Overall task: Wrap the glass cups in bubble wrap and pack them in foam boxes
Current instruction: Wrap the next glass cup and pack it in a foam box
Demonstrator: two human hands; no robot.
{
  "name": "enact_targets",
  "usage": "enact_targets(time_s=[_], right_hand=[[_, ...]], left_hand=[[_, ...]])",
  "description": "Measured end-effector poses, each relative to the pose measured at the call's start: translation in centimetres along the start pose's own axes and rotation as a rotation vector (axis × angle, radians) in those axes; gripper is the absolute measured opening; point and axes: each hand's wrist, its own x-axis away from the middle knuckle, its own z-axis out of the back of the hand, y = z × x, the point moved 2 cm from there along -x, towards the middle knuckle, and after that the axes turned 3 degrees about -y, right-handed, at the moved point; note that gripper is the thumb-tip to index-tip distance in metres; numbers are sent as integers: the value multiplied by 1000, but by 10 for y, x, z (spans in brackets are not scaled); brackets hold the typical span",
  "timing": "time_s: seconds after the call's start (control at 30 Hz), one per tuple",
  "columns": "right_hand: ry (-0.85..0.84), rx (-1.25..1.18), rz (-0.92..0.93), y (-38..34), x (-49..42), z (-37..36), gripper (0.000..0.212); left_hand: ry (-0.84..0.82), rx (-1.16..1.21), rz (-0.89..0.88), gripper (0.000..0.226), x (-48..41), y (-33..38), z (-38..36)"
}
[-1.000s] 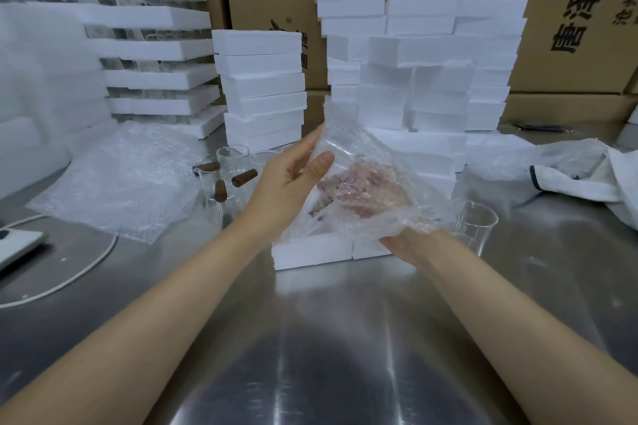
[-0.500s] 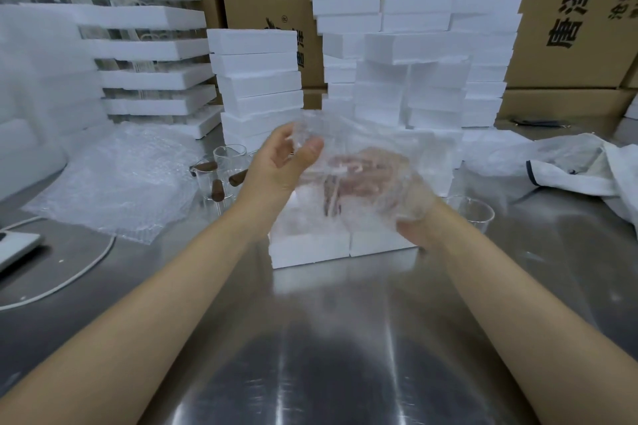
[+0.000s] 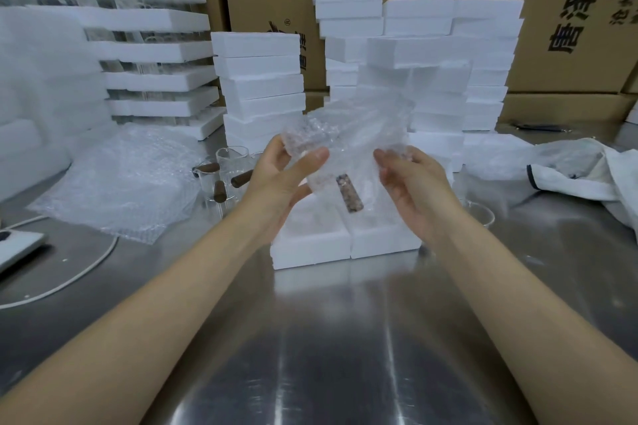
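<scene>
A glass cup with a brown handle (image 3: 350, 192) sits inside a sheet of bubble wrap (image 3: 359, 134), held in the air above two open foam boxes (image 3: 310, 248). My left hand (image 3: 281, 176) grips the wrapped bundle from the left, thumb across its front. My right hand (image 3: 412, 183) holds the right side, with its fingers curled round the wrap. The free end of the sheet stands up behind the hands. Several bare glass cups (image 3: 224, 176) with brown handles stand to the left. One more glass cup (image 3: 478, 212) sits right of the boxes.
Stacks of white foam boxes (image 3: 262, 86) rise behind the hands, with cardboard cartons (image 3: 569, 10) behind them. A pile of bubble wrap sheets (image 3: 117, 179) lies at left beside a white cable (image 3: 86, 269). A white bag (image 3: 587, 169) lies at right. The steel table (image 3: 328, 355) stretches toward me.
The right hand has come out from under the wrap to the bundle's right side. The sheet is folded round the cup, and the brown handle now shows through.
</scene>
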Motion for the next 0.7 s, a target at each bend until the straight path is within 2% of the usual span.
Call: enact_targets(time_s=[0.07, 0.13, 0.23, 0.33, 0.4, 0.5, 0.6, 0.7], right_hand=[[13, -68, -1, -1, -1, 2, 16], [-68, -65, -19, 2, 1, -5, 14], [-233, 64, 1, 4, 5, -14, 22], [-182, 285, 35, 4, 5, -15, 35], [-143, 392, 13, 10, 9, -18, 35], [-267, 453, -44, 21, 16, -26, 47], [-342, 437, -42, 17, 16, -29, 37], [-252, 229, 13, 9, 14, -27, 21]], left_hand=[[-37, -28, 18, 54, 0, 0, -1], [-55, -114, 25, 55, 2, -1, -2], [-57, -237, 20, 52, 4, -1, -6], [-5, -274, 16, 57, 5, -2, -7], [26, -291, 6, 60, 5, -1, -6], [48, -308, -26, 57, 4, 3, -3], [21, -357, -55, 53, 3, 7, -2], [-29, -312, -58, 55, 3, 6, -5]])
